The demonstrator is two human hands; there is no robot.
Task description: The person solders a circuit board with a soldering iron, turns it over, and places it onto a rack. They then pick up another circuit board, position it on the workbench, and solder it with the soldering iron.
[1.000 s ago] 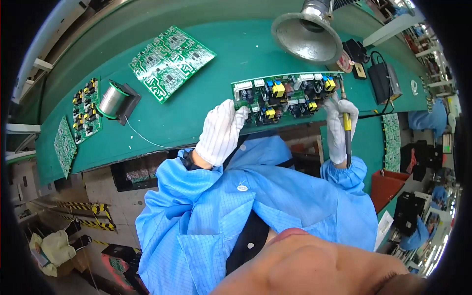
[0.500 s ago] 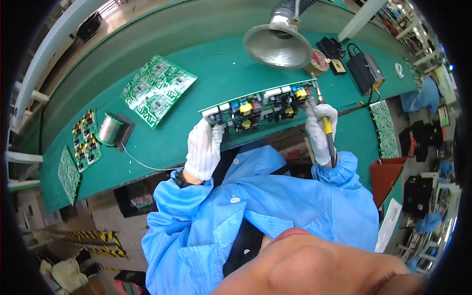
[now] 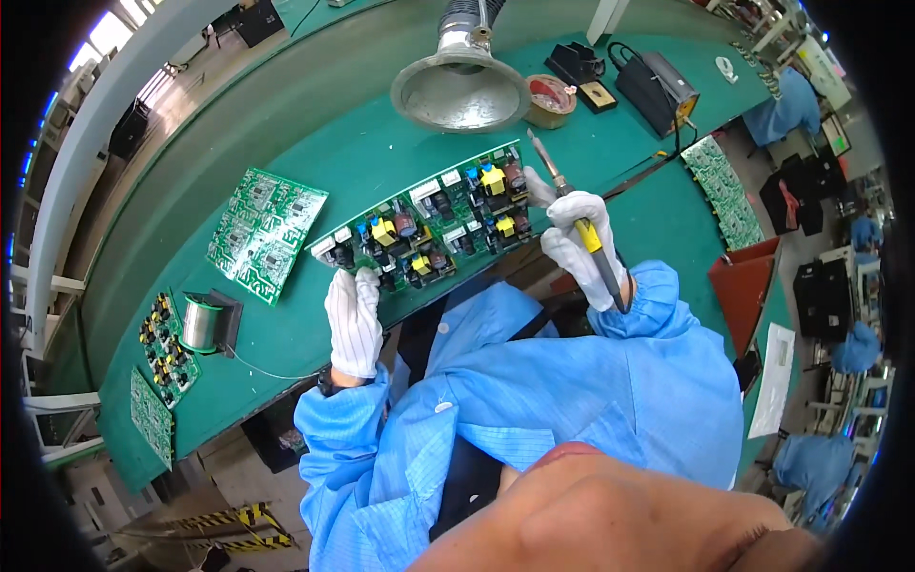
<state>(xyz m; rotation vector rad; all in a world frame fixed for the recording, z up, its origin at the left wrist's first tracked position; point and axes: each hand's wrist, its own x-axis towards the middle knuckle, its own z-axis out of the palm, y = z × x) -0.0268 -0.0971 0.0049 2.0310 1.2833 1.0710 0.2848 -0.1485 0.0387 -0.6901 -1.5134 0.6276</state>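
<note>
A green circuit board (image 3: 440,229) lies tilted near the bench's front edge, its side with yellow, black and blue components facing up. My left hand (image 3: 355,322), in a striped white glove, grips its lower left corner, the fingertips at the edge. In my gloved right hand (image 3: 578,250) is a soldering iron (image 3: 547,158) with a yellow and black handle, its tip pointing up and away past the board's right end. A finger of that hand rests at the board's right edge; whether it presses on it I cannot tell.
A metal fume funnel (image 3: 461,91) hangs beyond the board. Behind right are a round tub (image 3: 551,103), an iron stand (image 3: 576,65) and a dark soldering station (image 3: 658,93). At left lie a bare-side-up board (image 3: 267,234), a solder wire spool (image 3: 202,324) and more boards (image 3: 172,355).
The board has gone from nearly upright to lying flatter, showing more of its component side. My right hand has opened off its edge somewhat, still with the soldering iron. The view has shifted.
</note>
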